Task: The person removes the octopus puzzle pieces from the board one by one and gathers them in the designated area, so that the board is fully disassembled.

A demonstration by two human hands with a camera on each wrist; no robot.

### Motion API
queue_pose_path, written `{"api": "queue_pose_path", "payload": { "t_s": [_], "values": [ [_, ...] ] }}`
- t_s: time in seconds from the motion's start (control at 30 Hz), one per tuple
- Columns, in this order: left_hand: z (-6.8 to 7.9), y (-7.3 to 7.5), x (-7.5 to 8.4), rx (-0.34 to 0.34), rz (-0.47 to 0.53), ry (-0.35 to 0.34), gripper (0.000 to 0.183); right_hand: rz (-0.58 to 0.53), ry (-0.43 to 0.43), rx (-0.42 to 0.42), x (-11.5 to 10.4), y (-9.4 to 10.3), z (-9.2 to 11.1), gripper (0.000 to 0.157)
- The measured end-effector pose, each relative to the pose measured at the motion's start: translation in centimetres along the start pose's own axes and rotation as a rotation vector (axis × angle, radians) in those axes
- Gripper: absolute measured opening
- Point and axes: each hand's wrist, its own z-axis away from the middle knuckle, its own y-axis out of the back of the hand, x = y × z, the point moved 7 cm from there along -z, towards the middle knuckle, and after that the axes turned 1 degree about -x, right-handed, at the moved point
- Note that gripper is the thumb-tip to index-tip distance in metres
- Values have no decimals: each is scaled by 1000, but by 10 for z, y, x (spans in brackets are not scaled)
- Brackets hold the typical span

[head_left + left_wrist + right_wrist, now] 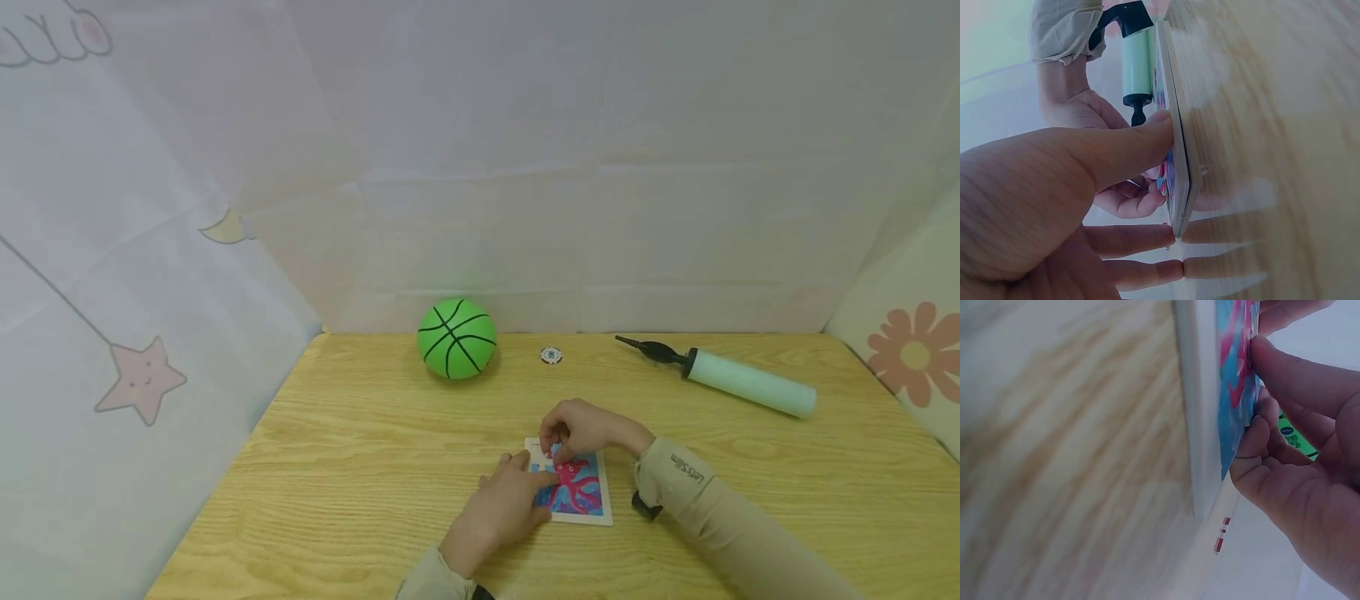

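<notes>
At the lower centre of the head frame I have a white-framed rectangular octopus puzzle board [588, 500] flat on the yellow wood-grain tabletop [337, 467]; my left hand [498, 504], grip wide, rests across its left side, while my right hand [588, 427], grip narrow, pinches a small blue-and-pink puzzle piece [1160, 183] (a green black-lined ball [457, 339] sits near mid-frame)

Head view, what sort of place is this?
Probably an indoor play or filming space: a wooden table, cartoon-printed sheets behind and beside it, and a green ball on top.
</notes>
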Motion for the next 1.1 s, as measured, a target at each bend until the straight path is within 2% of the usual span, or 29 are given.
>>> {"api": "queue_pose_path", "payload": {
  "t_s": [0.2, 0.53, 0.77, 0.97, 1.1],
  "values": [
    [1, 1, 1, 5, -1, 0, 41, 5, 8, -1, -3, 1, 1, 12],
    [0, 1, 2, 16, -9, -6, 41, 37, -31, 0, -8, 2, 1, 12],
    [0, 0, 1, 12, -10, -7, 41, 92, -1, 5, -15, 4, 3, 11],
    [0, 0, 1, 8, -9, -10, 41, 91, 4, -1, -16, 2, 3, 11],
    [0, 0, 1, 6, -10, -8, 42, 101, 55, -2, -21, 2, 5, 12]
  ]
}}
